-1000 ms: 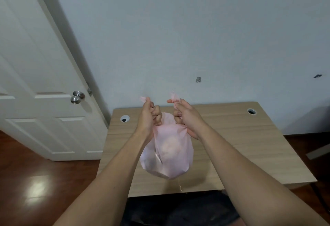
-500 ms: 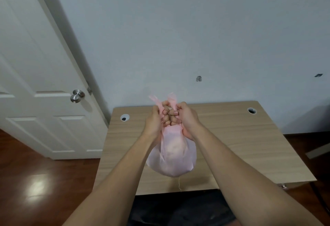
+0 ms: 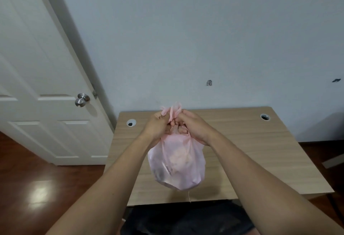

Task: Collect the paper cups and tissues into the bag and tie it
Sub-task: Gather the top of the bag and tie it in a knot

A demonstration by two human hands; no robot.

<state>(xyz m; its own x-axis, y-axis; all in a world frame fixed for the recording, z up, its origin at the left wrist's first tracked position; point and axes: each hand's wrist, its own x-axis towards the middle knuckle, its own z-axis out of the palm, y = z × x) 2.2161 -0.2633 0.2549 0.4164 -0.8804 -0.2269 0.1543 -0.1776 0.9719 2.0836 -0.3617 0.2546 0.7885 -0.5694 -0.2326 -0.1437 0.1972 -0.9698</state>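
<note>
A thin pink plastic bag [image 3: 176, 164] hangs bulging above the wooden desk [image 3: 260, 147], with pale shapes showing faintly through it. My left hand [image 3: 156, 127] and my right hand [image 3: 193, 125] press together at its neck, each gripping a bag handle. The pink handle ends [image 3: 172, 111] stick up between my fingers, crossed over each other. What lies inside the bag cannot be made out clearly. No loose cups or tissues show on the desk.
The desk stands against a pale wall and has two round cable holes [image 3: 131, 123], [image 3: 265, 117]. A white door with a metal knob [image 3: 81, 100] is at the left. Dark wooden floor surrounds the desk; a dark chair seat [image 3: 186, 220] is below.
My hands came together from a short gap apart. The two handle ends now cross between them, and the bag neck has drawn narrower.
</note>
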